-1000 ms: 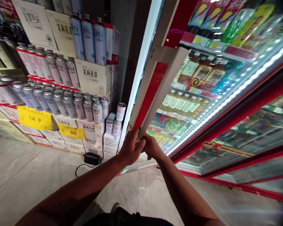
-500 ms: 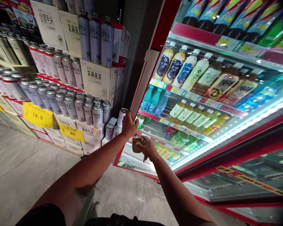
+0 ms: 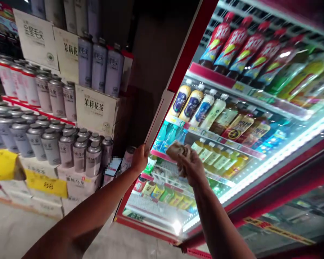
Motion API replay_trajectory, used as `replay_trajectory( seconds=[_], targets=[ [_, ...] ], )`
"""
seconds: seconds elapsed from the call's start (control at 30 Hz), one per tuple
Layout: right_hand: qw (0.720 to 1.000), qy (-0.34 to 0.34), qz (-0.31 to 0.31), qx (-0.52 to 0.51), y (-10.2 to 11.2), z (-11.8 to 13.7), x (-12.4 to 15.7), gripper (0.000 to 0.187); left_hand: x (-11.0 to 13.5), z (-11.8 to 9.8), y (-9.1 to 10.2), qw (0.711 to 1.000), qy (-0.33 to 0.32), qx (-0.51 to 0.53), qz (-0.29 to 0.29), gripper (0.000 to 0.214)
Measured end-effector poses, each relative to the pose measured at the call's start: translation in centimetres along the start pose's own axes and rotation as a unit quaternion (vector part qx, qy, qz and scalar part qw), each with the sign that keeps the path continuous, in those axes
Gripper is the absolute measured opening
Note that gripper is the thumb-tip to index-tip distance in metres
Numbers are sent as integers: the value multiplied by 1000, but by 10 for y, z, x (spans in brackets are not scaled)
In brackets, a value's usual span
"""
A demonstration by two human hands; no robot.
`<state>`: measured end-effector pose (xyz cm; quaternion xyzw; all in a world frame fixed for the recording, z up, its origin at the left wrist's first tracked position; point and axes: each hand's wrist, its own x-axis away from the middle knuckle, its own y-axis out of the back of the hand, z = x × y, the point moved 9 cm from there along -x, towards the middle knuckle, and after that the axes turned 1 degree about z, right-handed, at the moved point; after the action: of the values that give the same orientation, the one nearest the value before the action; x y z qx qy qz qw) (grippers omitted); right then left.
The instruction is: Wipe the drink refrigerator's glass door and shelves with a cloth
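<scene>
My left hand (image 3: 140, 158) has its fingers wrapped round the edge of the red-framed glass fridge door (image 3: 181, 63), just below its long pale handle strip (image 3: 159, 111). In my right hand (image 3: 192, 167) is a crumpled brownish cloth (image 3: 175, 150), bunched between the fingers. This hand is raised in front of the lit shelves; whether the cloth touches the glass I cannot tell. Behind it stand bottles of yellowish drink (image 3: 212, 153) and blue-green bottles (image 3: 169, 136). My right hand and the cloth hide part of a middle shelf.
Left of the fridge, grey-purple cans (image 3: 50, 144) stand in rows on stacked cartons (image 3: 95, 108), with yellow price signs (image 3: 45, 182) in front. Red-capped bottles (image 3: 234, 50) fill an upper shelf. A second red-framed fridge door (image 3: 280, 216) is at the lower right. Below lies grey tiled floor (image 3: 140, 244).
My right hand has moved up and right with the cloth, away from my left hand. My left hand still grips the door edge. The view has tilted, showing more of the upper shelf.
</scene>
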<state>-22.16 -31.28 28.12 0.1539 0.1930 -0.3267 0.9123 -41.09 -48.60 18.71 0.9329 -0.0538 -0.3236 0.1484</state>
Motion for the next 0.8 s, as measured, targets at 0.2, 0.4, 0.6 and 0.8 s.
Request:
replay_trajectory(
  seconds=[0.2, 0.4, 0.6, 0.8],
  targets=[
    [754, 522, -250, 310, -22, 174, -50, 40, -14, 2, 3, 998, -60, 18, -3, 33],
    [679, 521, -170, 488, -81, 145, -135, 47, -27, -14, 26, 991, -132, 15, -21, 54],
    [700, 481, -174, 499, -87, 116, -146, 46, -31, -61, 51, 946, -300, -64, -105, 73],
    [683, 553, -192, 437, -61, 177, -153, 50, -50, -132, 70, 875, -456, -81, -140, 78]
  ],
)
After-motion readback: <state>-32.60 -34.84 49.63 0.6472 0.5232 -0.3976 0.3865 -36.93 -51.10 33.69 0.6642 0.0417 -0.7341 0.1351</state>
